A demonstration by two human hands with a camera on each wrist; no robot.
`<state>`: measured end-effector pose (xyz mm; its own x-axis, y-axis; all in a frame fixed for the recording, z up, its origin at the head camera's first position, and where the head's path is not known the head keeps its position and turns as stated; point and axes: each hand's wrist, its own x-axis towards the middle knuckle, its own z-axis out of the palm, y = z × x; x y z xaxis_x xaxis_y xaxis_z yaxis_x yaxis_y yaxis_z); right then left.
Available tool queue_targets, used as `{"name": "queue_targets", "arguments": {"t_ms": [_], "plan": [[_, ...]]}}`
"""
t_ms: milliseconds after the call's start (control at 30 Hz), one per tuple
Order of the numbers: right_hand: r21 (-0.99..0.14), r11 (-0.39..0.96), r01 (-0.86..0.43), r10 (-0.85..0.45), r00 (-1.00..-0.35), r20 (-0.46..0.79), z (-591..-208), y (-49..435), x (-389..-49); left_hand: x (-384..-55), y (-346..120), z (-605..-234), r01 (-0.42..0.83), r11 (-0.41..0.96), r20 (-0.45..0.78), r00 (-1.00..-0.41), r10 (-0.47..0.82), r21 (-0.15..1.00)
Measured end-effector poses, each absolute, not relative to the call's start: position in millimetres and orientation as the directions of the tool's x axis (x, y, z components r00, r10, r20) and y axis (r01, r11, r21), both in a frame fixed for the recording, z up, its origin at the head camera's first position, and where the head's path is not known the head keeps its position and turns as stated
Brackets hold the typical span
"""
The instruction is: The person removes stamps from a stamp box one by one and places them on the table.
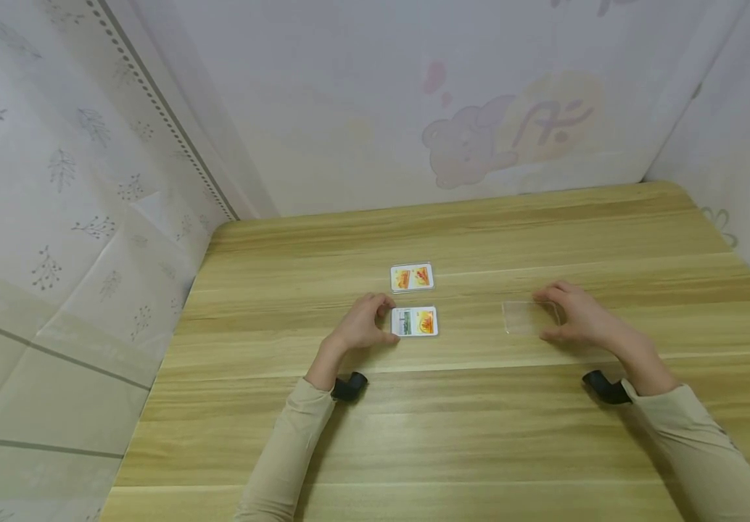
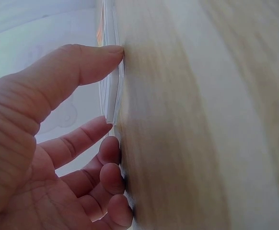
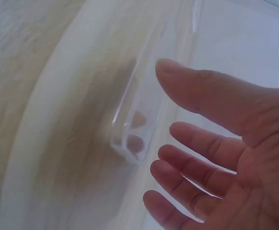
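Note:
A flat clear case with a printed card (image 1: 415, 322) inside lies on the table, showing an orange picture and a greenish one. My left hand (image 1: 363, 325) holds its left end between thumb and index finger, the other fingers loosely bent beside it. In the left wrist view the thumb (image 2: 94, 62) presses the edge of the case (image 2: 111, 98). To the right lies a shallow clear plastic cover (image 1: 524, 318). Around its right end, my right hand (image 1: 580, 319) has thumb and fingers spread; in the right wrist view they are close over the cover (image 3: 139, 115).
A second cased card (image 1: 412, 278) with orange pictures lies just behind the first. Everything rests on a wood-grain table (image 1: 453, 435). A pale patterned curtain (image 1: 349, 109) hangs behind the far edge. Black wrist mounts (image 1: 350, 387) jut from both sleeves.

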<state>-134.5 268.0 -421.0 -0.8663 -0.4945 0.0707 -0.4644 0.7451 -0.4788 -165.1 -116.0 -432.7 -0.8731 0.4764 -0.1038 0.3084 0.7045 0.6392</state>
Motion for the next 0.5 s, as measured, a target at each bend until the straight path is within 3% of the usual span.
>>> {"name": "queue_targets", "arguments": {"t_ms": [167, 500], "plan": [[-0.448, 0.742, -0.499, -0.493, -0.859, 0.139, -418.6, 261.7, -136.0, -164.8, -116.4, -432.8, 0.312, 0.703, -0.098, -0.874, 0.477, 0.639], [-0.496, 0.735, -0.463, -0.49, -0.868, 0.084, -407.1, 245.4, -137.5, -163.9, -116.2, -432.1, 0.314, 0.706, -0.097, -0.874, 0.476, 0.635]]}}
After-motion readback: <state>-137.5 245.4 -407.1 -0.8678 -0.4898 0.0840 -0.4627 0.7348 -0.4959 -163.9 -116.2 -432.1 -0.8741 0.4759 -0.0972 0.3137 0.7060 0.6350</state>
